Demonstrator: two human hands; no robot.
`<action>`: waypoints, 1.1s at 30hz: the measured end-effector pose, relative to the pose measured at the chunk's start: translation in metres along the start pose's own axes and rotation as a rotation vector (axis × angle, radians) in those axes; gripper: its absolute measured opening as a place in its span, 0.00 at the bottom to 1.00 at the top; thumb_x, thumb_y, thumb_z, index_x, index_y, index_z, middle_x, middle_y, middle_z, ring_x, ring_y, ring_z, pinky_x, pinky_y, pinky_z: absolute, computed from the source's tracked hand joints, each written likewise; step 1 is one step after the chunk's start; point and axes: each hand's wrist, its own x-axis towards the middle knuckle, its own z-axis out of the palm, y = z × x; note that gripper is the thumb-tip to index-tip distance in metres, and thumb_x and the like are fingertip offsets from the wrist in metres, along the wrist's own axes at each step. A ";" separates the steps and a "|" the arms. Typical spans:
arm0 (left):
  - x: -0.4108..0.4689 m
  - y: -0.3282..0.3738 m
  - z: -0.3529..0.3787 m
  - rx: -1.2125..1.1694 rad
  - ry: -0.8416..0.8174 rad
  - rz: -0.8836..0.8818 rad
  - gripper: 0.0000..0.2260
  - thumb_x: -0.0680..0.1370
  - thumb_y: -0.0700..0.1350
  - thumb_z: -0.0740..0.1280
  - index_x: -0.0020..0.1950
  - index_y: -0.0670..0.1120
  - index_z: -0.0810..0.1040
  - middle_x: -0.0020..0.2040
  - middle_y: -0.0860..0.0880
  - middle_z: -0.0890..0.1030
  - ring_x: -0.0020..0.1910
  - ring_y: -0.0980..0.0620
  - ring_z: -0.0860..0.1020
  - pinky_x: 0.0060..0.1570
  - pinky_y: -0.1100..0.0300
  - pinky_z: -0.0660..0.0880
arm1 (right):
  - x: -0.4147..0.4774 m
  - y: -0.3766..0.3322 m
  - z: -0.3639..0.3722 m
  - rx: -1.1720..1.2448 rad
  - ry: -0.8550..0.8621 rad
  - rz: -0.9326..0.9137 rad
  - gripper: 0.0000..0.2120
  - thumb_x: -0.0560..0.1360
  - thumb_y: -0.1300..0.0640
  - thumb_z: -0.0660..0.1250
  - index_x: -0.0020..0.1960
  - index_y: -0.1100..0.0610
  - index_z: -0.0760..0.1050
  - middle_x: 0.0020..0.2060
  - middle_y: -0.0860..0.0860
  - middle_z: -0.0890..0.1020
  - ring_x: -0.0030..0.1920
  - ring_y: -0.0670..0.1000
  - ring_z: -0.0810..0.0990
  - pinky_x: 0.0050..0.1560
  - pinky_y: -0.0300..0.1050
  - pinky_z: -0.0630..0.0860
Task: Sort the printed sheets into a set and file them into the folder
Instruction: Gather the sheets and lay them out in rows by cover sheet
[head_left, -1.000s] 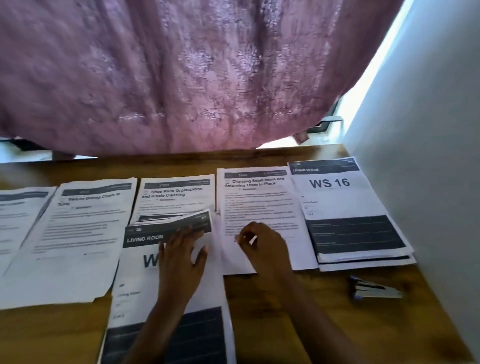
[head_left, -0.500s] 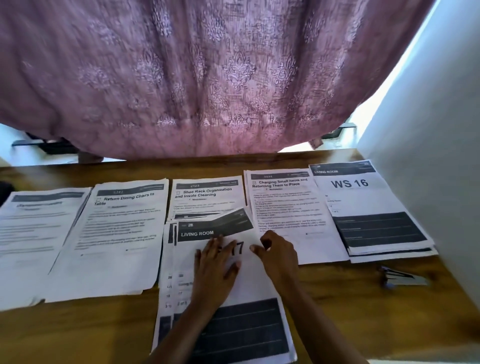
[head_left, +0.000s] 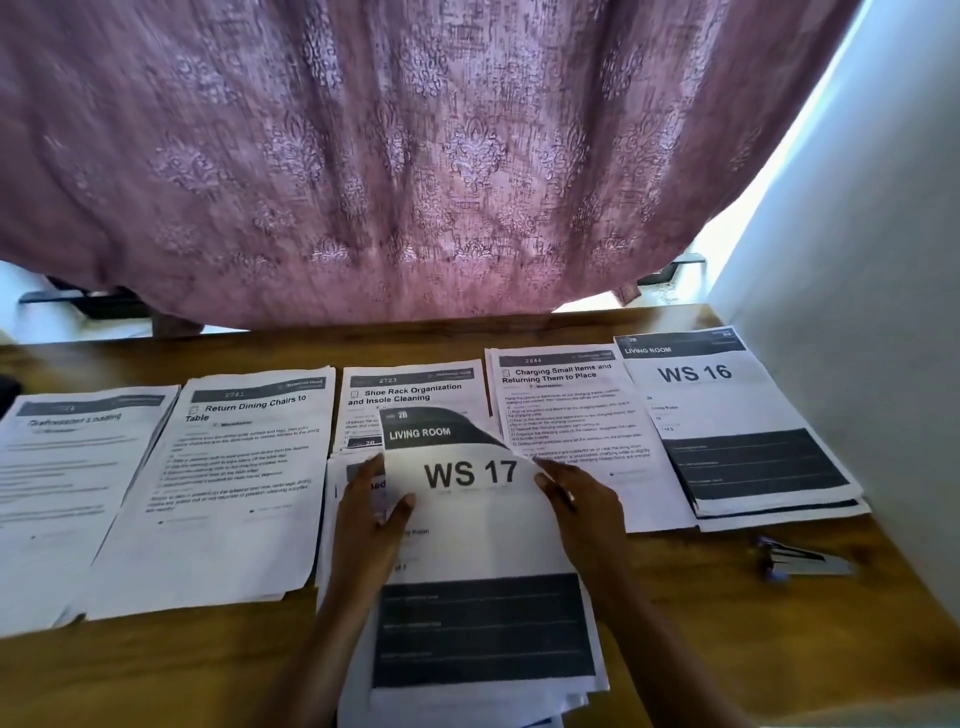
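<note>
Table (head_left: 156, 675): wooden, its far edge under a pink patterned curtain (head_left: 415, 156), its right edge against a white wall (head_left: 857, 260).
WS 17 sheet (head_left: 478, 525): at the middle of the near edge, on top of a loose pile of sheets (head_left: 467, 712); its far end is lifted and curling, headed "LIVING ROOM".
Left hand (head_left: 371, 525): pinches the sheet's left edge, thumb on top.
Right hand (head_left: 582, 512): holds the sheet's right edge, fingers curled over it – how far they reach under I cannot tell.
Row along the far edge: from the left, a blurred-title sheet (head_left: 62, 478), a "Return Dining Chairs to Table" sheet (head_left: 228, 488), a "Shoe Rack Organization" sheet (head_left: 410, 389) partly covered by the lifted sheet, and a "Charging Small Items" sheet (head_left: 571, 410).
WS 16 pile (head_left: 727, 415): at the far right corner, just beside the wall.
Stapler (head_left: 802, 561): near the right edge – on bare wood just nearer than the WS 16 pile, apart from both hands.
</note>
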 end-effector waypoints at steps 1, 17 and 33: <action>0.001 0.002 -0.001 0.001 -0.004 0.005 0.25 0.76 0.45 0.70 0.71 0.50 0.67 0.68 0.52 0.71 0.65 0.51 0.71 0.61 0.57 0.70 | 0.002 0.001 -0.004 0.118 0.010 0.065 0.10 0.77 0.56 0.66 0.57 0.56 0.79 0.54 0.42 0.77 0.54 0.44 0.77 0.54 0.27 0.68; 0.056 0.169 0.193 -0.100 -0.377 0.123 0.26 0.78 0.41 0.68 0.74 0.48 0.63 0.67 0.46 0.75 0.62 0.46 0.77 0.59 0.54 0.75 | 0.167 0.081 -0.187 -0.422 0.215 0.132 0.14 0.80 0.57 0.61 0.62 0.62 0.76 0.57 0.62 0.80 0.55 0.63 0.78 0.56 0.48 0.73; 0.053 0.141 0.315 0.925 -0.547 0.466 0.29 0.81 0.60 0.54 0.79 0.52 0.50 0.79 0.44 0.44 0.78 0.47 0.41 0.72 0.48 0.33 | 0.190 0.180 -0.159 -0.692 0.000 -0.042 0.32 0.77 0.42 0.61 0.75 0.58 0.60 0.74 0.57 0.63 0.74 0.56 0.60 0.71 0.57 0.58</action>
